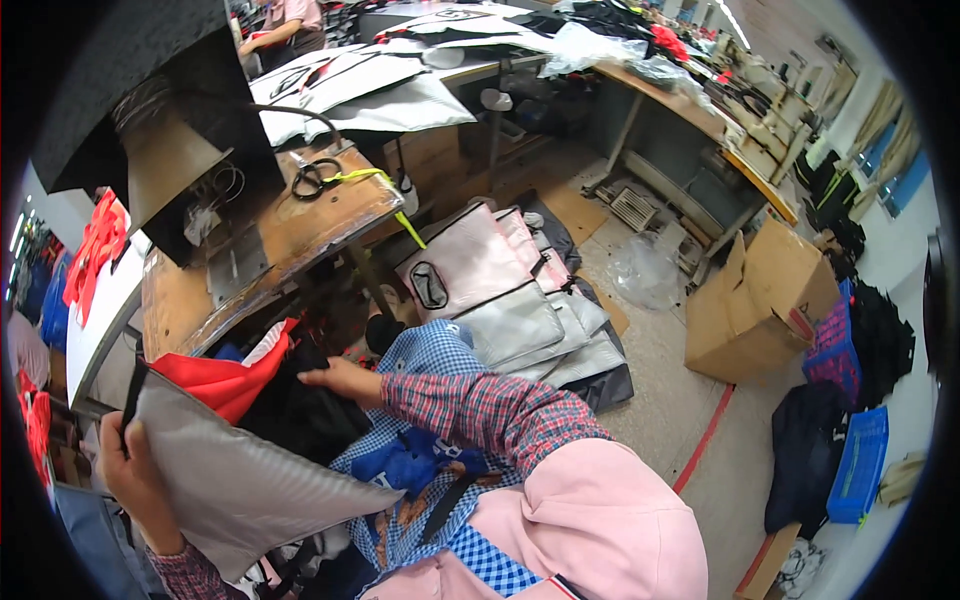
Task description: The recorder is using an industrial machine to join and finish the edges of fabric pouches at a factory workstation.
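Observation:
My left hand is closed round the black-trimmed edge of a silver-grey fabric panel, which hangs tilted over my lap. Behind the panel's upper edge shows red fabric, with black fabric beside it. Thumb and fingers of my right hand pinch the black fabric near its upper edge. Whether the red, black and grey pieces are sewn together I cannot tell. A blue-and-white checked apron covers my lap beneath them.
Ahead stands a wooden worktable with black-handled scissors tied to a yellow-green ribbon, beside a dark machine. Grey and pink panels lie stacked on the floor. Rightward are a cardboard box and blue crate. Another person works at the far left.

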The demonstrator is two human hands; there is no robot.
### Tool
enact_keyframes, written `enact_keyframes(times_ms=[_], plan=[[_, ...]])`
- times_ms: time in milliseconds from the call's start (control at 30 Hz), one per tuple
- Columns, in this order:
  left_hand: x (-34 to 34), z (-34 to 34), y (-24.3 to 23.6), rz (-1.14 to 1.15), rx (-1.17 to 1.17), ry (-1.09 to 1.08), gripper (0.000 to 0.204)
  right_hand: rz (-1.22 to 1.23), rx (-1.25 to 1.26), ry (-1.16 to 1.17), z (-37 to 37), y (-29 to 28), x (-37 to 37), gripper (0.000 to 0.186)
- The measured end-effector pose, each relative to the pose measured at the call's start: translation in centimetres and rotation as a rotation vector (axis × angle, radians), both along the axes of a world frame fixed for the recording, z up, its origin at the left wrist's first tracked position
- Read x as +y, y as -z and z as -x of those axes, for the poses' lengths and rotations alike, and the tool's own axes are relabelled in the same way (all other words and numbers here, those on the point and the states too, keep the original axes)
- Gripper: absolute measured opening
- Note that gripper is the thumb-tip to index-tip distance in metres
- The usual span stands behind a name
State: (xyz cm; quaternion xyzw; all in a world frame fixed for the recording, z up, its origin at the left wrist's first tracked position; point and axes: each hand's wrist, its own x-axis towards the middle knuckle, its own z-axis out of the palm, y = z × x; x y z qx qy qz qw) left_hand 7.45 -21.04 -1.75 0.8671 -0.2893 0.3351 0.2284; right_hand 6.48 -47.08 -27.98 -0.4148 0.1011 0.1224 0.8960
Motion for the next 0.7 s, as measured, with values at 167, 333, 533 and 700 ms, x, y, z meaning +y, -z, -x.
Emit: enact_keyframes(times_ms=[167, 333, 533, 700], plan=[[-7.9, 5.0, 0.5, 0.024, 0.257, 0.374, 0.03, 1.362, -1.086, 0.01, 1.7, -5.7, -13.8, 0.041], [-16.3, 10.7, 0.8, -0.199, 0.657, 0.649, 0.026, 0.905, -0.146, -0.205, 3.1, -9.9, -21.1, 0.056], [-26.0, 17.1, 5.3, -0.345, 0.864, 1.134, 0.038, 0.684, 0.091, -0.075, 11.2, -14.3, -24.7, 0.038], [-32.2, 23.9, 15.2, -0.33, 1.116, 1.242, 0.042, 1.463, 0.11, -0.324, 15.7, -9.7, -29.4, 0.032]])
